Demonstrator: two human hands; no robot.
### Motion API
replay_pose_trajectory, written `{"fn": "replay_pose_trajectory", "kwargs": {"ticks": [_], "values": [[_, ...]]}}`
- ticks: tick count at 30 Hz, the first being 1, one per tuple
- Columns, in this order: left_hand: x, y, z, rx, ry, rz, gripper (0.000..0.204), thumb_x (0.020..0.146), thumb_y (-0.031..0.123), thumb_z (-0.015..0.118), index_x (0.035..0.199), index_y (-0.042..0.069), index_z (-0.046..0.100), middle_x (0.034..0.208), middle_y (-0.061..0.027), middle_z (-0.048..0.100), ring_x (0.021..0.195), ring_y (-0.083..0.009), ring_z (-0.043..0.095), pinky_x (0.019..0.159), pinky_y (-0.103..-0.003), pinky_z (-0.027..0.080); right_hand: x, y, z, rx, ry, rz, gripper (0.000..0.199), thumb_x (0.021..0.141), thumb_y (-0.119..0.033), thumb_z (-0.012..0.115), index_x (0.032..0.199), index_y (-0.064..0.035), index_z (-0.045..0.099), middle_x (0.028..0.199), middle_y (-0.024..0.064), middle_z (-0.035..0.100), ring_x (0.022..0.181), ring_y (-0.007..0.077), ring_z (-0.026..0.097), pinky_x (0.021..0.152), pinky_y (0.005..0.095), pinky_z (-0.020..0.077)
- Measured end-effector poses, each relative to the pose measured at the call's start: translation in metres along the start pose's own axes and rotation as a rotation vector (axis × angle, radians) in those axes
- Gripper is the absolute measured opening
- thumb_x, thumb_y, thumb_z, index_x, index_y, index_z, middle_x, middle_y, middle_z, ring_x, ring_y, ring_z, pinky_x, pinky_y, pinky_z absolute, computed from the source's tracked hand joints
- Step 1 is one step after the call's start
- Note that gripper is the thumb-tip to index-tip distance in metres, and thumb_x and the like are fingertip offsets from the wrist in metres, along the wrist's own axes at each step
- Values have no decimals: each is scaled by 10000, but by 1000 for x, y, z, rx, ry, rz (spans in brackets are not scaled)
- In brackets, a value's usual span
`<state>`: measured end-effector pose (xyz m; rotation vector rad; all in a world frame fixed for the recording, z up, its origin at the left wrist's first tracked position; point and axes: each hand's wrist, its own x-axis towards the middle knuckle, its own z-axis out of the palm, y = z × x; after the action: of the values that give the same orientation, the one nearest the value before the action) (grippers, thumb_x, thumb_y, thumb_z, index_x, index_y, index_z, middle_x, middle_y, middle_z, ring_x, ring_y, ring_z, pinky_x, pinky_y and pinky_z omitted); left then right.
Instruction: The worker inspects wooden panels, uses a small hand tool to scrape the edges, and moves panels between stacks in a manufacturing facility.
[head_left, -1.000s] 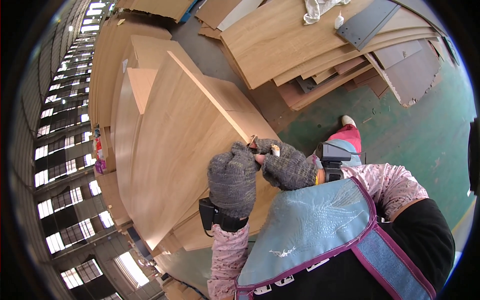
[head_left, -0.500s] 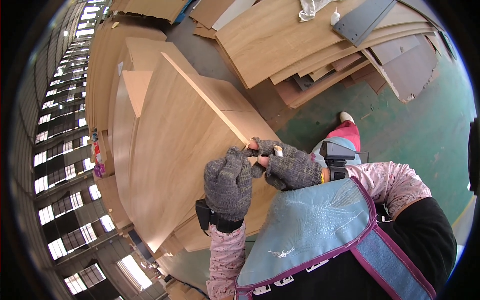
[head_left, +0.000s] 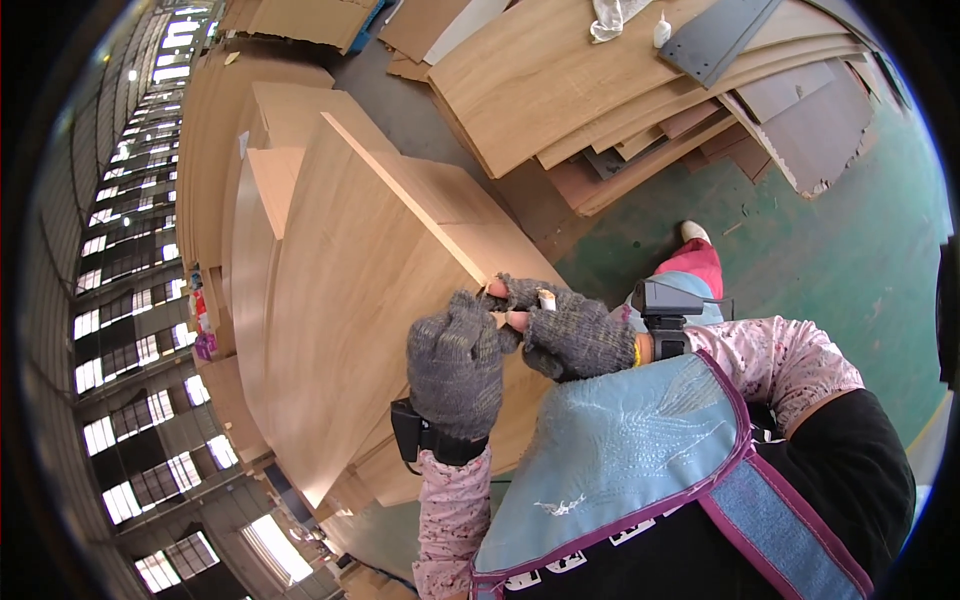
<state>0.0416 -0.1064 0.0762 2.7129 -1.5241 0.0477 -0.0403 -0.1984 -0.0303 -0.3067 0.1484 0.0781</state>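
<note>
A large wood-grain panel stands tilted in front of me, its pale narrow edge running up to the far left. At its near corner my two hands meet, both in grey knitted gloves. My left hand is closed, knuckles up; whatever its fingers hold is hidden beneath them. My right hand comes in from the right, bare fingertips poking out of the glove and bent in a pinch against the corner. Anything small between those fingertips is too hidden to name. A short white piece with a tan end shows among the right fingers.
More boards and cardboard sheets lean behind the panel. At the back right, a stack of boards carries a white cloth, a small white bottle and a dark grey plate. Green floor extends to the right.
The view has shifted very slightly. Both hands stay at the panel's corner, the right fingertips moving a little left and the left fingers curling slightly more.
</note>
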Motion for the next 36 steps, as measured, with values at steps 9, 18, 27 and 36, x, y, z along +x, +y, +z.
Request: {"fn": "replay_pose_trajectory", "kwargs": {"ticks": [9, 18, 27, 36], "values": [[-9, -5, 4, -10, 88, 16, 295, 728, 65, 656, 996, -28, 577, 802, -152, 598, 761, -321, 558, 669, -412, 437, 2, 2, 1, -1, 25, 5, 445, 891, -197, 572, 1313, -138, 442, 915, 3, 596, 563, 58, 457, 458, 195, 371], [2, 2, -2, -2, -115, -66, 245, 733, 88, 643, 946, -12, 580, 778, -153, 596, 750, -329, 556, 657, -412, 435, 4, 5, 1, 26, 40, 3, 444, 880, -208, 595, 1301, -148, 465, 923, -5, 599, 566, 65, 446, 472, 212, 369], [5, 8, -10, -37, -87, -127, 223, 798, 127, 582, 951, -35, 595, 775, -177, 581, 770, -322, 540, 688, -407, 438, 2, 5, 2, 31, 33, 21, 454, 880, -210, 596, 1310, -164, 458, 994, -3, 580, 575, 70, 436, 478, 217, 366], [4, 9, -6, 58, -148, -201, 207, 811, 152, 604, 939, -10, 605, 783, -164, 576, 791, -307, 551, 692, -390, 450, 0, 1, 5, -13, 29, -12, 434, 876, -230, 604, 1283, -154, 476, 977, 1, 580, 583, 62, 437, 470, 210, 364]]}}
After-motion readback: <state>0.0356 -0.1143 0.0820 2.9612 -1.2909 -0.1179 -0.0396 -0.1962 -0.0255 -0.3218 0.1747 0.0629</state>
